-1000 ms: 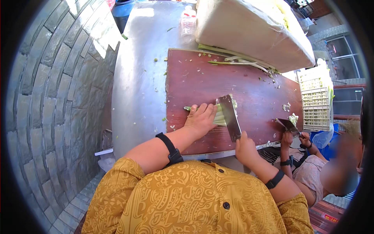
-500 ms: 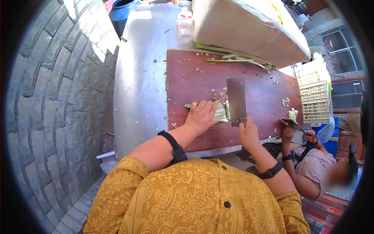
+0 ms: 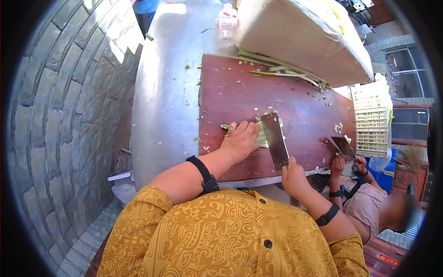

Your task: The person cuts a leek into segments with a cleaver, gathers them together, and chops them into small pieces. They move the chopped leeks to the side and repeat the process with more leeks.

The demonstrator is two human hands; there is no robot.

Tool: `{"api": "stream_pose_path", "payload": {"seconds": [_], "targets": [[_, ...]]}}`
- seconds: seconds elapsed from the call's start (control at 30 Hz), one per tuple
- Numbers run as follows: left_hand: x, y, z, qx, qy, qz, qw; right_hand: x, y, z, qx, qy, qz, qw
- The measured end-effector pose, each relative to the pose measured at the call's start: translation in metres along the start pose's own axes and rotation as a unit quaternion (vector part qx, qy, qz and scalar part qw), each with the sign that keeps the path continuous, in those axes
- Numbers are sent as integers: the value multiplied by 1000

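Observation:
My left hand (image 3: 241, 142) lies over a bunch of green onions (image 3: 261, 138), fingers curled down onto the stalks and holding them to the red-brown cutting board (image 3: 235, 94). The pale cut ends stick out to the right of my fingers. In my right hand (image 3: 294, 179) is the handle of a cleaver (image 3: 276, 143). Its broad dark blade stands at the cut ends, slanting up and to the left, close beside my left fingertips. Small chopped pieces lie just beyond the blade, and the blade partly hides the stalk ends.
Loose long stalks (image 3: 286, 71) lie by a big white wrapped block (image 3: 304, 41) at the board's far edge. A plastic bottle (image 3: 227, 23) stands on the metal table (image 3: 166, 92). At right, a co-worker holds another cleaver (image 3: 344, 147) near a white crate (image 3: 371, 124).
My right hand and cleaver have come slightly nearer my body, and the blade now leans more to the left. My left hand keeps its hold. The co-worker's cleaver has shifted.

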State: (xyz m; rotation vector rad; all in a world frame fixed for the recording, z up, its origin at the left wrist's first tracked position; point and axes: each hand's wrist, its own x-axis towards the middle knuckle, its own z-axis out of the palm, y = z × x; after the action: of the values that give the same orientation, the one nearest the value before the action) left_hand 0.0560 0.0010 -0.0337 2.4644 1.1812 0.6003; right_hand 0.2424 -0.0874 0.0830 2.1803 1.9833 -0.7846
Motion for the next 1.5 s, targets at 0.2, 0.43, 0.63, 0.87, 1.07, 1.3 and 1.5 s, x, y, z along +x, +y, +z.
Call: {"api": "stream_pose_path", "payload": {"seconds": [0.2,0.43,0.63,0.87,1.07,1.3,1.5], "targets": [[-1,0,2,14,24,12,1000,57,-3,35,17,85,-11,996],[-1,-1,-2,-3,34,13,999,67,20,47,185,171,77,965],[-3,-2,2,-5,45,14,999,11,-10,-6,64,120,-3,991],[-2,-1,-3,-22,2,5,1000,-14,-13,-3,-6,18,15,1000],[-1,-1,1,-13,11,0,1000,8,-12,7,-25,18,-1,1000],[-1,0,4,2,38,12,999,63,-19,37,9,75,8,997],[-5,-7,-8,-9,32,44,998,71,15,52,222,164,46,960]]}}
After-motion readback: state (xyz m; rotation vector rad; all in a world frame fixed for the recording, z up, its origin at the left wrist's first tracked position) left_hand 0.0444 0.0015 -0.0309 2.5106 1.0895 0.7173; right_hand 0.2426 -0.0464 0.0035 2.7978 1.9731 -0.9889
